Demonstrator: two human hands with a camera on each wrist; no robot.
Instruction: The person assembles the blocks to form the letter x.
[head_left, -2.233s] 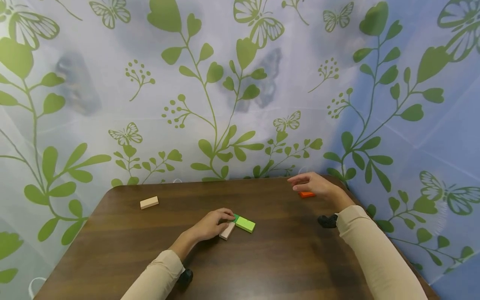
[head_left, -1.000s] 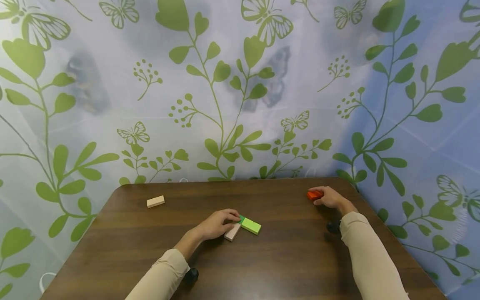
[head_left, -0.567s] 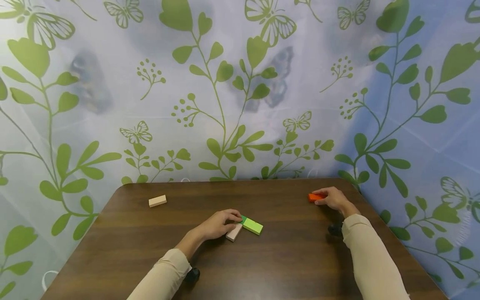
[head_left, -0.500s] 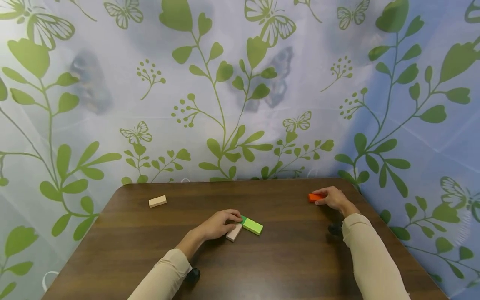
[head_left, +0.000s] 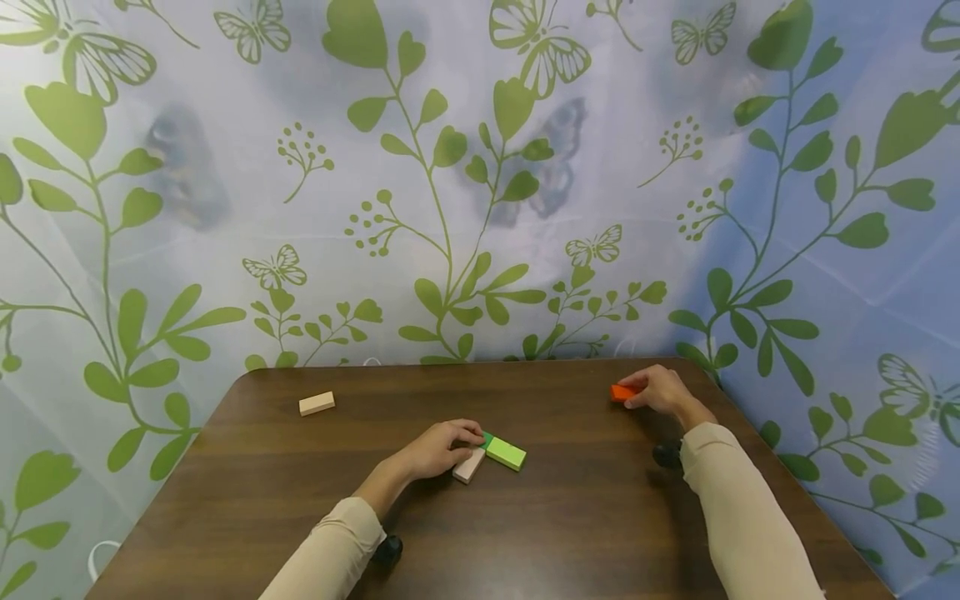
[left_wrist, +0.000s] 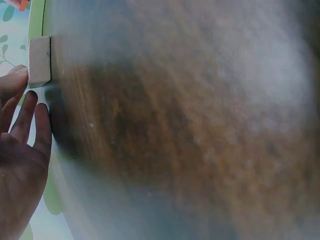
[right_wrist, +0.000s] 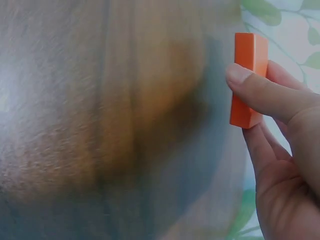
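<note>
Pinching an orange rectangular block (right_wrist: 245, 50), the right hand (head_left: 662, 389) has its thumb laid across the middle of one long face and its fingers behind and at one end. The block is smooth and plain, crisp-edged, with a paler side face; in the head view its left end sticks out past the fingertips, near the table's far right corner. Whether it touches the tabletop (head_left: 555, 517) I cannot tell.

The left hand (head_left: 435, 448) has loosely bent fingers, spread apart, the tips at a dark green block (head_left: 487, 439) and a pinkish-beige block (head_left: 468, 466). A lime-green block (head_left: 506, 453) butts end-on against the dark green one. Well apart, toward the far left corner, lies a cream block (head_left: 317, 404).
</note>
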